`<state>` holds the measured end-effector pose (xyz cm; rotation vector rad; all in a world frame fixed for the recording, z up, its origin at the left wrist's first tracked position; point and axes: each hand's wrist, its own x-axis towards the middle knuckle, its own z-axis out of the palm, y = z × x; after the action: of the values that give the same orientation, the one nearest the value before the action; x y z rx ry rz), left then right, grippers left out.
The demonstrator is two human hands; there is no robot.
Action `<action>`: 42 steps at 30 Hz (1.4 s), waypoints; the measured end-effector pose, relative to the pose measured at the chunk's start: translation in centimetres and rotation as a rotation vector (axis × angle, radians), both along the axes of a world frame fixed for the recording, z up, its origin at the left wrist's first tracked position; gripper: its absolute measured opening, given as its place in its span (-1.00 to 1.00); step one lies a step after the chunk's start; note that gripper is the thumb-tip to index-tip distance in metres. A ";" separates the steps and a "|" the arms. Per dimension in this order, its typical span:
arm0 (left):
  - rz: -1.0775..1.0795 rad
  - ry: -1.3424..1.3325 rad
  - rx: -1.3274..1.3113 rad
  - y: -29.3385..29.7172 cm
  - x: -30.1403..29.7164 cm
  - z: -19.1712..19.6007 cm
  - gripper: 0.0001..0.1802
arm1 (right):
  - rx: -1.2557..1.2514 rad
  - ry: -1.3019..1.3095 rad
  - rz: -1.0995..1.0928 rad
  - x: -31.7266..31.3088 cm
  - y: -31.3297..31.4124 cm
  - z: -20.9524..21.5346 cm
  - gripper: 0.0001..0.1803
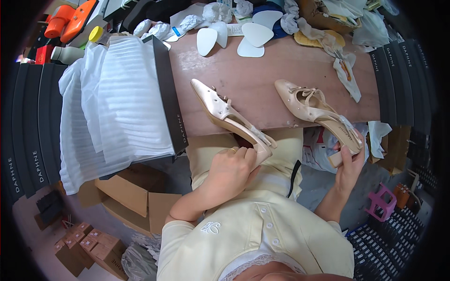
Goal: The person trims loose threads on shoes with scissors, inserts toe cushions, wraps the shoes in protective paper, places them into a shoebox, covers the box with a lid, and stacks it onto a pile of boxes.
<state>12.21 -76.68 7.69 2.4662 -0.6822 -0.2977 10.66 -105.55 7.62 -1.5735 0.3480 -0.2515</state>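
Note:
Two beige slingback heeled shoes with small studs are held over the near edge of the table, toes pointing away from me. My left hand (pixel 234 167) is closed around the heel end of the left shoe (pixel 216 105), which is turned partly on its side. The heel of the right shoe (pixel 300 104), which has a bow on its upper, is gripped by my right hand (pixel 349 163), thumb near the insole. A clear or whitish wrap shows on the back strap of each shoe. My left fingers hide part of the left heel.
An open dark shoe box (pixel 165 89) holding white foam sheets (pixel 126 98) stands at the left. White pads (pixel 257 33) and crumpled paper (pixel 216 12) lie along the back. Dark boxes (pixel 396 79) are stacked right; an open carton (pixel 126 194) sits below left.

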 end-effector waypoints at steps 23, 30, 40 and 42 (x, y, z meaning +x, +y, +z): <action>1.047 0.885 -1.751 2.8 -6.1 -6.7 -0.66 | 1.140 0.476 0.516 -3.3 3.3 -8.0 -0.38; 0.046 1.353 -2.491 -1.4 -3.1 -7.8 -0.66 | 1.226 0.411 0.755 -2.9 6.6 -6.6 -0.36; -0.460 1.557 -2.369 -1.8 -2.6 -10.0 -0.61 | 1.099 0.449 0.843 -2.5 8.1 -5.7 -0.13; -0.410 1.564 -2.365 -1.5 -2.7 -9.8 -0.61 | 1.088 0.465 0.844 -2.4 8.1 -5.7 -0.12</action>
<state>9.54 -78.14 -2.15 -0.4072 -0.2167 -0.7091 8.25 -97.48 1.87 -0.5598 0.0974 0.8504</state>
